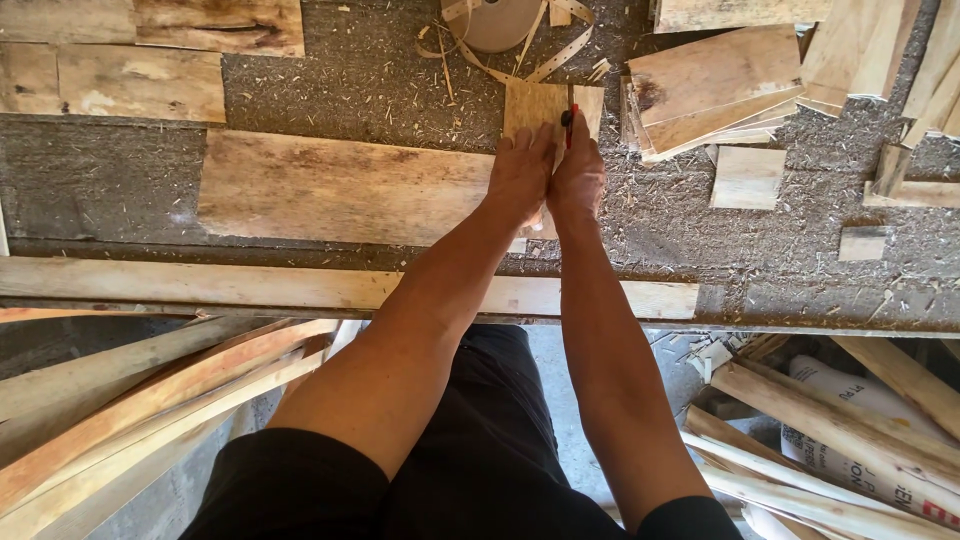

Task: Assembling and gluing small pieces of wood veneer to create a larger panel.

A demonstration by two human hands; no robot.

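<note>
Presently, left hand [520,172]: pressed flat on the veneer sheet [535,105], pinning it to the bench [400,70].
Right hand [578,175]: fist closed around a red knife [568,122].
Progress: blade at sheet's far half; cut looks unfinished.
Nearby: tape roll [495,20], offcuts [715,85].

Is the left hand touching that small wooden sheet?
Touching: the head view shows the left hand pressed flat on the small wooden sheet, with no gap.

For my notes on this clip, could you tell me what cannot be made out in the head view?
- Red tool: mostly hidden inside the right hand; its kind is unclear.
- Small veneer sheet: near part covered by the left hand and right hand.
- Tape roll: cut off by the top edge.
- Sack: print partly hidden by strips and cut off by the edge.
</note>
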